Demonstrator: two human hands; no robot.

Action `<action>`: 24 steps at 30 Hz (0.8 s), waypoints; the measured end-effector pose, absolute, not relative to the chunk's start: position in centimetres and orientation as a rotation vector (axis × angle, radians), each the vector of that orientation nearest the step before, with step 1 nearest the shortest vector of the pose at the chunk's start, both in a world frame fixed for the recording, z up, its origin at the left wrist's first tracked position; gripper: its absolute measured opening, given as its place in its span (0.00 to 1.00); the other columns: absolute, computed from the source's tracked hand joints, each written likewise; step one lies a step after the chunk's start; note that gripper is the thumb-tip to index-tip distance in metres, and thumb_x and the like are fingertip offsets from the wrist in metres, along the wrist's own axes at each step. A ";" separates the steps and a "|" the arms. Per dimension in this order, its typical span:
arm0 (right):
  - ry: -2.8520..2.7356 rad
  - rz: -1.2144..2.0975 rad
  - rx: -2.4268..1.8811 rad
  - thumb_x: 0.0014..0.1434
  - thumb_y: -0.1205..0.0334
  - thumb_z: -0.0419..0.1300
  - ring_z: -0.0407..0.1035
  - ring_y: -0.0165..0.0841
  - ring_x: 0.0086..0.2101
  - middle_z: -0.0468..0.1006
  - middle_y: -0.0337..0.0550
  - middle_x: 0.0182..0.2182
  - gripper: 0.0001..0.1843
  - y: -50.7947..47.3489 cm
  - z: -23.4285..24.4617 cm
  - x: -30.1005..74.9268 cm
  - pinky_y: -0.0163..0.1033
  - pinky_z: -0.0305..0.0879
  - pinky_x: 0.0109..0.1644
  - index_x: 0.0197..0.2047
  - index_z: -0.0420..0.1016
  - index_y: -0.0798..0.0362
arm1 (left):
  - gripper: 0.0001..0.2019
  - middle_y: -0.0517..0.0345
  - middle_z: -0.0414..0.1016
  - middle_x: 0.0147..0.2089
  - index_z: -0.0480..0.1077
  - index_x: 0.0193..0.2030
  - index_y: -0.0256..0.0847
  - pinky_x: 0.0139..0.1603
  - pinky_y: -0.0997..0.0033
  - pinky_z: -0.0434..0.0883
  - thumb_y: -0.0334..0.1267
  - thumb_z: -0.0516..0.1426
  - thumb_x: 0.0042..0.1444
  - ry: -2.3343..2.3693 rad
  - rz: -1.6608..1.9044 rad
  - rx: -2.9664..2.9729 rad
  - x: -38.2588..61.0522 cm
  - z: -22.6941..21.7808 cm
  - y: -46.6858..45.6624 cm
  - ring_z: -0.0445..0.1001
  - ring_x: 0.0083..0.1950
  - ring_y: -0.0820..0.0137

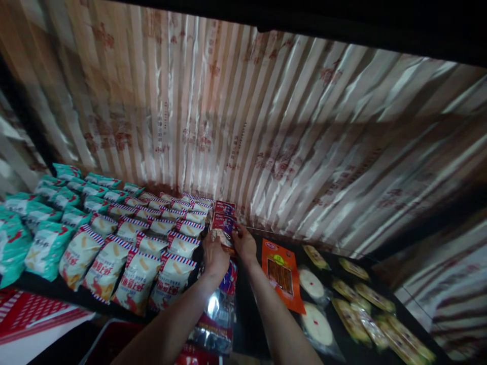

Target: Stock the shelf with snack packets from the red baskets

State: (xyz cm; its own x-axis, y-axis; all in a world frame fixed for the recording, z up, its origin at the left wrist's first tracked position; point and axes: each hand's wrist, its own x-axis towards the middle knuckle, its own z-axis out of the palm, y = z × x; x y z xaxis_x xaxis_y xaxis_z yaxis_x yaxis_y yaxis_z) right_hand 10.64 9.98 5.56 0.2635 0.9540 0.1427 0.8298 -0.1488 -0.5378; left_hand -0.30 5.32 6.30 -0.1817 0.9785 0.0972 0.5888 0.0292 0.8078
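Observation:
Both my hands reach to the back of a dark shelf [251,304]. My left hand [213,256] and my right hand [244,243] are closed together on a red and blue snack packet [222,234]. Behind it stand more red and blue packets [224,209] in a row against the wall. More shiny packets [220,309] lie under my left forearm. To the left are rows of white snack bags with red and blue striped tops [139,276].
Green snack bags [45,243] fill the far left. An orange packet [282,274] lies flat right of my right arm, with round white cakes in clear wrap [315,324] and yellow-green packets [365,314] beyond. Striped printed paper [266,126] covers the back wall.

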 end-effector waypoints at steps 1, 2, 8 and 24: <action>-1.632 0.309 -2.028 0.59 0.58 0.51 0.72 0.32 0.37 0.78 0.41 0.38 0.18 10.0 5.5 10.7 0.34 0.63 0.38 0.52 0.69 0.49 | 0.20 0.38 0.65 0.57 0.69 0.50 0.28 0.63 0.60 0.56 0.21 0.50 0.49 1.822 1.025 1.595 -0.2 6.2 5.3 0.59 0.62 0.57; -1.654 0.303 -2.031 0.59 0.58 0.51 0.72 0.32 0.38 0.78 0.42 0.39 0.18 10.1 5.5 10.8 0.34 0.63 0.39 0.51 0.70 0.49 | 0.21 0.38 0.65 0.57 0.69 0.50 0.28 0.63 0.59 0.56 0.21 0.50 0.49 1.827 1.025 1.603 -0.2 6.1 5.4 0.59 0.62 0.57; -1.836 0.007 -1.948 0.57 0.61 0.53 0.66 0.39 0.48 0.76 0.50 0.44 0.15 10.4 5.5 10.2 0.41 0.57 0.53 0.46 0.75 0.52 | 0.20 0.41 0.66 0.58 0.69 0.51 0.30 0.63 0.63 0.55 0.24 0.51 0.50 1.874 0.910 1.685 -0.4 6.1 5.3 0.60 0.61 0.58; -2.012 0.044 -1.789 0.60 0.59 0.49 0.53 0.38 0.60 0.66 0.48 0.57 0.21 12.6 2.2 8.7 0.45 0.54 0.59 0.55 0.68 0.52 | 0.21 0.42 0.64 0.60 0.67 0.54 0.30 0.61 0.58 0.58 0.30 0.51 0.52 2.033 0.688 1.880 -0.3 6.7 4.3 0.58 0.63 0.56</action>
